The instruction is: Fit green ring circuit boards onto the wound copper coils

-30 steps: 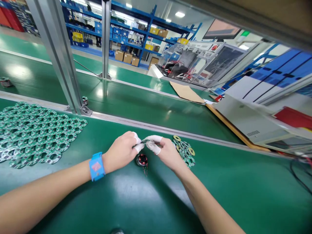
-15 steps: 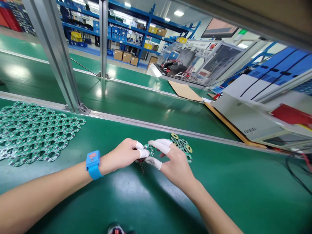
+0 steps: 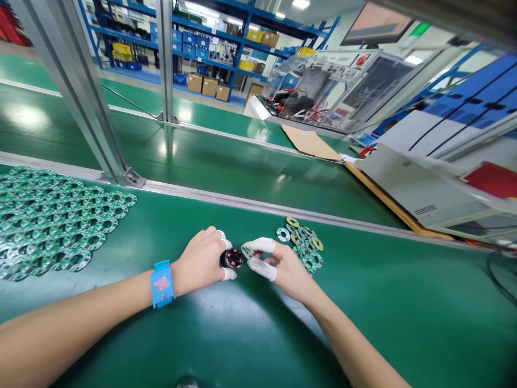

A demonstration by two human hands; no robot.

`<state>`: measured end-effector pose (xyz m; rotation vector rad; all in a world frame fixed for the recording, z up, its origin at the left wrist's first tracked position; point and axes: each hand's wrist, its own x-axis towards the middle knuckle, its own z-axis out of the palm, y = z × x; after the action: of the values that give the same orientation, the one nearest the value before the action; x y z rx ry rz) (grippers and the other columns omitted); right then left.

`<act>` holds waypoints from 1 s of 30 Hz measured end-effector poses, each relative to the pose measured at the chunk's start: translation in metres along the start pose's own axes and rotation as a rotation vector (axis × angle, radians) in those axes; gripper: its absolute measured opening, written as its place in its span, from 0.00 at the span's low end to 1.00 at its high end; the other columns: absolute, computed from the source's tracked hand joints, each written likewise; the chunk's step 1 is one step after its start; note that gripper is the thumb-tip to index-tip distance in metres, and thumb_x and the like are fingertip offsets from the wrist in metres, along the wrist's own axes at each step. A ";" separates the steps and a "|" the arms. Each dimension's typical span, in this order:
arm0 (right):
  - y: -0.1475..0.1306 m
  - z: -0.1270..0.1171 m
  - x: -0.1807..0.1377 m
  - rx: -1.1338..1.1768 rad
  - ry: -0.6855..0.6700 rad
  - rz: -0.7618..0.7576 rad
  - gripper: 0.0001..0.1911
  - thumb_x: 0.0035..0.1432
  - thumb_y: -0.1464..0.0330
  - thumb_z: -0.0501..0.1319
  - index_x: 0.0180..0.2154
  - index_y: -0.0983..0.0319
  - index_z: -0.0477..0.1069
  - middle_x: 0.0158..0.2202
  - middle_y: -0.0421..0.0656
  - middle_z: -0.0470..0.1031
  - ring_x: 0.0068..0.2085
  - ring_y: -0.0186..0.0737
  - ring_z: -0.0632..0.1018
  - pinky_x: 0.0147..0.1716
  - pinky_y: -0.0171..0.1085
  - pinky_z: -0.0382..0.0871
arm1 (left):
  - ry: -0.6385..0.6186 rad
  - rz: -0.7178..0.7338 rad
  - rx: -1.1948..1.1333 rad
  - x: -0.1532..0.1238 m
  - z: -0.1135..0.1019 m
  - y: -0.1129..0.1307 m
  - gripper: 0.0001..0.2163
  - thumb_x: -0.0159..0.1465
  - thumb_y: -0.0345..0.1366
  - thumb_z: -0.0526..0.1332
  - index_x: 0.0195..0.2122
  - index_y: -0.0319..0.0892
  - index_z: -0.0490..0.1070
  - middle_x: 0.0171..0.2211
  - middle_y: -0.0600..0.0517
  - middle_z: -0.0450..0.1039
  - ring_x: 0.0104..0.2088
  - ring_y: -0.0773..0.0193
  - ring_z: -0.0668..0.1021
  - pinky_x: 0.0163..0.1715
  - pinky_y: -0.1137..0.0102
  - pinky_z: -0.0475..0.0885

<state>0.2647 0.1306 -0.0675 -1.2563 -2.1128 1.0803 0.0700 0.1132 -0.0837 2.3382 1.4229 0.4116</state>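
Note:
My left hand [image 3: 200,256], in white finger cots and with a blue wrist strap [image 3: 162,284], is closed around a small black round motor part with copper windings [image 3: 233,258]. The wound end faces right. Just beside it, my right hand [image 3: 283,265] pinches a ring-shaped circuit board [image 3: 246,251] between thumb and fingers, also in white cots. The board is seen nearly edge-on, with a small gap to the motor part. Behind the right hand lies a loose pile of ring circuit boards [image 3: 309,245], with a single pale ring [image 3: 283,234] at its left.
A large array of ring circuit boards [image 3: 52,221] covers the left of the green bench [image 3: 194,334]. A metal rail [image 3: 226,207] runs along the back, with an upright post [image 3: 86,108] on it. Beyond stand a grey cabinet [image 3: 420,188] and a test machine [image 3: 323,91].
My hands have drawn slightly apart, and the ring board has come away to the right with my right hand. My left hand has turned, bringing the motor part's copper end into view.

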 end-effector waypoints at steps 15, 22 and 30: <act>-0.001 0.024 -0.011 -0.816 0.091 -0.265 0.17 0.58 0.65 0.58 0.49 0.64 0.70 0.40 0.51 0.76 0.39 0.48 0.76 0.32 0.40 0.72 | 0.056 -0.019 -0.016 -0.001 0.005 -0.002 0.12 0.53 0.44 0.65 0.29 0.40 0.71 0.30 0.51 0.68 0.34 0.60 0.68 0.32 0.67 0.62; -0.006 0.027 -0.008 -0.621 0.083 -0.168 0.18 0.56 0.67 0.60 0.48 0.64 0.69 0.44 0.51 0.74 0.43 0.50 0.74 0.37 0.43 0.71 | 0.035 -0.016 0.002 -0.001 0.004 -0.002 0.11 0.52 0.42 0.66 0.29 0.40 0.70 0.30 0.51 0.68 0.34 0.60 0.68 0.32 0.67 0.62; -0.011 0.024 0.001 -0.334 0.008 -0.038 0.15 0.51 0.68 0.62 0.43 0.59 0.69 0.41 0.43 0.74 0.40 0.44 0.74 0.37 0.42 0.68 | -0.010 -0.023 -0.010 -0.003 -0.005 0.001 0.12 0.51 0.41 0.66 0.31 0.39 0.70 0.32 0.49 0.67 0.36 0.57 0.68 0.35 0.65 0.66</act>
<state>0.2414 0.1185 -0.0731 -1.3559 -2.3698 0.7237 0.0674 0.1111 -0.0795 2.3113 1.4384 0.3993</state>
